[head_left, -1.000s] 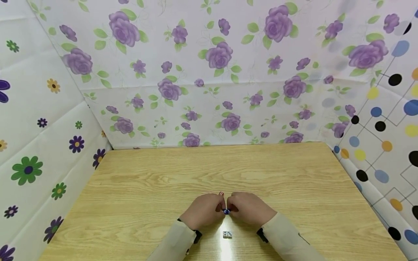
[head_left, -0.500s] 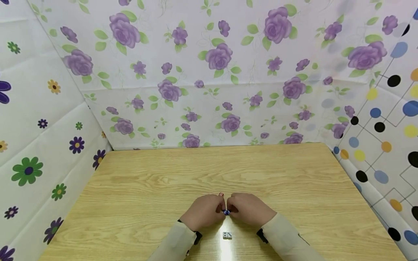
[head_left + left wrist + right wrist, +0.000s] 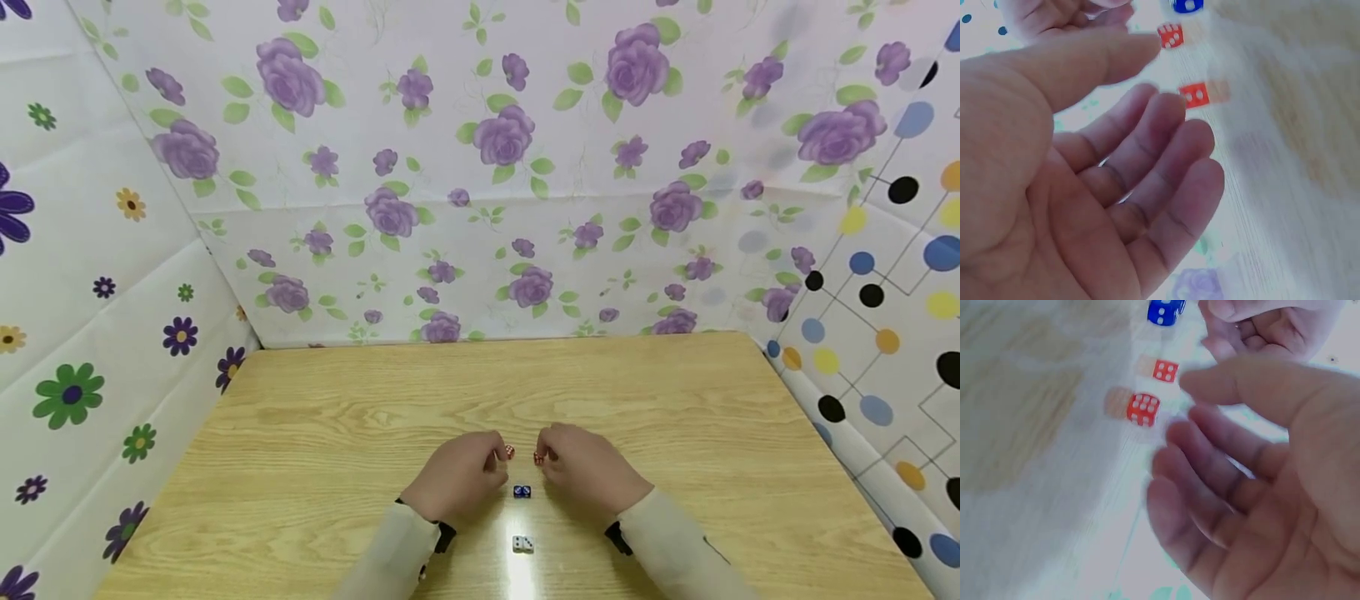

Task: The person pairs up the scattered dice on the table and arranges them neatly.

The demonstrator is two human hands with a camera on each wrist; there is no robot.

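Observation:
Two red dice lie on the wooden table, one beside each hand. My left hand [image 3: 459, 477] has its fingertips right at the left red die [image 3: 510, 452]; in the left wrist view its thumb and loosely bent fingers stand apart, with nothing between them. My right hand [image 3: 588, 468] is likewise relaxed, its fingertips close to the right red die [image 3: 538, 458]. In the right wrist view that hand's thumb and fingers [image 3: 1169, 506] are spread beside the red dice. Between the wrists, a pair of blue dice [image 3: 522, 492] sits side by side.
Nearer the body, two white dice [image 3: 523, 544] lie side by side on the wooden table [image 3: 360, 400]. A purple-flowered cloth [image 3: 457, 250] hangs behind the table, with patterned cloths on both sides.
Both hands have let go of the blue dice, drawn apart and shifted forward to the red dice. The right red die, hidden before, now shows. The white dice stay put.

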